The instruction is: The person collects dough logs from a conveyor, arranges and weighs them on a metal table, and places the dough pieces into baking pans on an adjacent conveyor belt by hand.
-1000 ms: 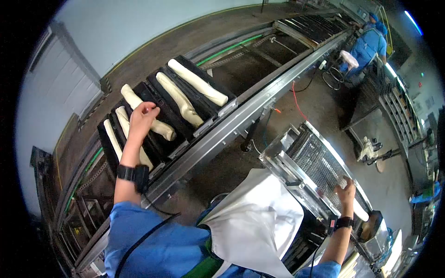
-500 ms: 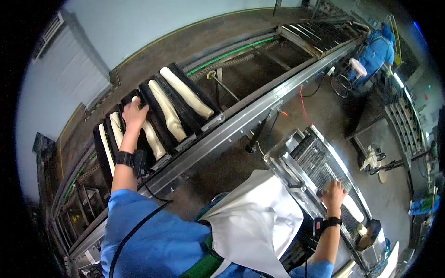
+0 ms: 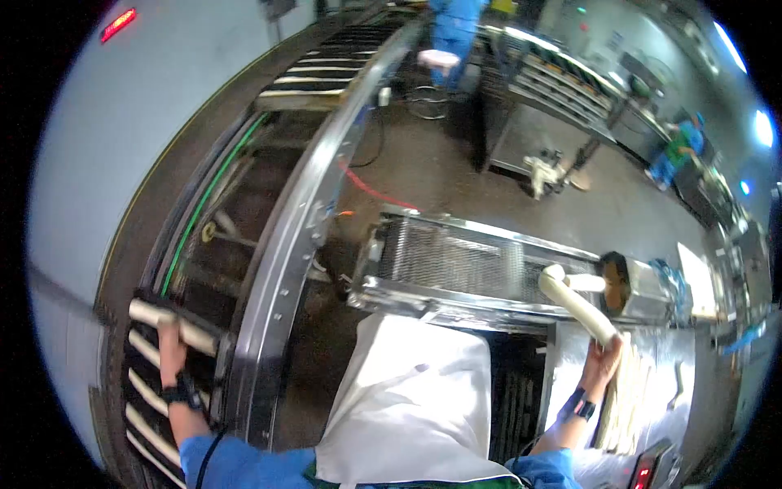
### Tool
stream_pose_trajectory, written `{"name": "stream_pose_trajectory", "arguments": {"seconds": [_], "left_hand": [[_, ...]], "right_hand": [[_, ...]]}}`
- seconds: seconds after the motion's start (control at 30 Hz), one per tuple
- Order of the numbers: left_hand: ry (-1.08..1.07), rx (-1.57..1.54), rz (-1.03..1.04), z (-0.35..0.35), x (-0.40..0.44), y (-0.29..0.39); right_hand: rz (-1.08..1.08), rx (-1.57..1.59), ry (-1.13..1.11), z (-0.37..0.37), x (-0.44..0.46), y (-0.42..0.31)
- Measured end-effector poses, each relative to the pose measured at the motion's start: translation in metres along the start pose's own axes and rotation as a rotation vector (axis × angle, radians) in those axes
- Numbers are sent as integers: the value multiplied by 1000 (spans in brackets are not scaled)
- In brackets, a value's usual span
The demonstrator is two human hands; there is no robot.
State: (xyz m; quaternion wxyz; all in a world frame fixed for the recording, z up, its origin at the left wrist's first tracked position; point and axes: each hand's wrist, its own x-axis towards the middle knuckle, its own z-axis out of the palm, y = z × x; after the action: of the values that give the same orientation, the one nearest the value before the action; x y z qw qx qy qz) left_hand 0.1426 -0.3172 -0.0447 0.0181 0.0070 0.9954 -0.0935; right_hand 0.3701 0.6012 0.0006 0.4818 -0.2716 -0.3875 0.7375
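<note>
My right hand (image 3: 601, 359) is closed round the lower end of a long pale dough roll (image 3: 577, 308), which slants up and left over the wire mesh belt (image 3: 456, 259). A second pale roll (image 3: 588, 283) lies at the belt's right end, by the metal outlet. At the lower left, my left hand (image 3: 169, 336) is over a dough roll (image 3: 195, 335) in the top black tray; blur hides how its fingers rest. Several more rolls (image 3: 148, 394) lie in the black trays below it.
A steel conveyor rail (image 3: 277, 269) runs up the left side. Below the mesh belt, a metal tray (image 3: 680, 350) holds several long dough strips (image 3: 626, 399). A person in blue (image 3: 456, 33) stands by a stool (image 3: 438, 59) at the top; another person (image 3: 674, 151) is farther right.
The view has swung to the right. My right hand has taken hold of a dough roll and lifted it off the belt. My left hand has moved to the roll in the end tray.
</note>
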Motion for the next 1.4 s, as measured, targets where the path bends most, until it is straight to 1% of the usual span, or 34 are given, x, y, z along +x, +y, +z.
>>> {"name": "stream_pose_trajectory", "arguments": {"seconds": [0.03,0.07,0.1,0.13,0.17,0.2,0.23,0.27,0.3,0.33,0.37,0.4,0.43,0.47,0.5,0.53,0.57,0.6,0.63,0.7,0.73,0.8,0.83,0.9,0.93,1.0,1.07,1.13,1.17,1.2,1.27,1.3,1.37,1.4], "left_hand": [[121,-358,-6,48,-14,-23],[228,-720,-15,90,-8,-44],[173,-839,-166,56,-20,-21],[146,-996,-367,38,-22,-10],[150,-1155,-577,21,-23,2],[112,-1116,-833,15,-10,9],[78,-1088,-1088,10,2,16],[246,-790,-901,-17,7,48],[409,-425,-767,-43,11,81],[631,-366,-506,-61,15,109],[656,-561,-326,-83,29,145],[563,-684,-184,-104,41,184],[529,-705,33,-98,58,208],[483,-660,249,-99,71,234],[288,-682,303,-113,76,265],[215,-509,487,-118,86,282],[157,-468,571,-124,92,293],[100,-426,658,-129,100,304],[97,-418,713,-121,110,309],[131,-291,638,-90,136,307],[81,-225,652,-93,135,313],[119,-284,578,-97,138,326],[107,-274,624,-93,142,328],[158,-378,542,-84,151,325],[158,-379,558,-81,155,325],[147,-406,483,-77,159,325],[155,-402,464,-77,158,325],[183,-457,490,-77,157,324],[186,-461,472,-77,158,323],[200,-479,486,-76,157,323],[223,-511,481,-74,155,324],[220,-511,477,-75,156,325],[221,-516,460,-78,155,326],[210,-521,464,-81,153,327]], "right_hand": [[-180,-161,155,-6,-34,-10],[-156,-84,216,-56,-42,-18],[-209,-261,405,-108,-49,-14],[-226,-440,608,-132,-65,-15],[-307,-917,746,-155,-76,-13],[-368,-1407,868,-140,-98,-15],[-389,-1721,808,-119,-116,-19],[-394,-2032,723,-96,-129,-21],[-328,-2017,585,-73,-135,-19],[-369,-1977,443,-75,-129,-4],[-276,-2001,244,-92,-113,14],[-43,-1973,111,-88,-104,28],[129,-2184,57,-36,-107,23],[159,-2140,17,-19,-101,23],[115,-2130,-42,-25,-88,30],[103,-2106,-113,-15,-84,26],[33,-2085,-198,-20,-75,29],[17,-2105,-226,-23,-67,32],[19,-2099,-238,-22,-62,31],[-42,-2083,-229,-19,-56,33],[-61,-2078,-223,-19,-54,37],[-123,-2075,-212,-19,-49,44],[-136,-2079,-230,-17,-46,45],[-205,-2105,-242,-15,-36,54],[-196,-2107,-225,-12,-33,58],[-218,-2052,-259,-3,-24,64],[-255,-2034,-272,1,-10,77],[-196,-1906,-160,14,4,89],[-188,-1810,-55,23,7,96],[-201,-1813,-77,33,9,104],[-374,-1785,-48,61,5,119],[-452,-1919,-143,77,-4,127],[-500,-1899,-428,117,-16,136],[-501,-1847,-533,138,-19,145]]}}
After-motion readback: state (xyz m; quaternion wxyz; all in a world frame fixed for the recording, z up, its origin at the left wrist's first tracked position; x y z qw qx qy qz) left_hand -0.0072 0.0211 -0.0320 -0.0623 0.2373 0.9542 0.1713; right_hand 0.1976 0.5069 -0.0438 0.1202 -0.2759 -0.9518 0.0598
